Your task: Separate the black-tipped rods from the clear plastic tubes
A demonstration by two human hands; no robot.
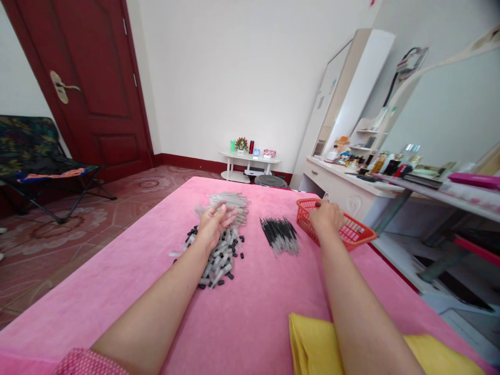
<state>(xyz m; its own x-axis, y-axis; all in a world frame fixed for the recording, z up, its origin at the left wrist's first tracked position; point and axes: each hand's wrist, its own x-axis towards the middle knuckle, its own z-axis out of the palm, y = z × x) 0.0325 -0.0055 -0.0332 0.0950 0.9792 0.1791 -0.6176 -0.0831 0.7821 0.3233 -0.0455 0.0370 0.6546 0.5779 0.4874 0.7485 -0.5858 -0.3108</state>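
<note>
My left hand [213, 225] hovers over or rests on heaped parts, palm partly up and fingers stretched apart, with nothing visible in it. Below it lies a pile of translucent plastic pieces [219, 265] mixed with small black caps [241, 255]. Just beyond the fingers are clear slim tubes [230, 199], laid side by side. At the right, my right hand [327, 219] is closed above a red plastic basket [357, 234]. A small dark end shows at its fingers; what it belongs to is hidden. Between the hands lies a row of thin black-and-clear sticks [279, 234], resembling pen refills.
Everything rests on a pink cloth-covered table [250, 312]. A folded yellow cloth [312, 344] lies at the near right, under my right forearm. A white dresser [347, 179] with bottles stands to the right, and a folding chair [47, 161] at the left.
</note>
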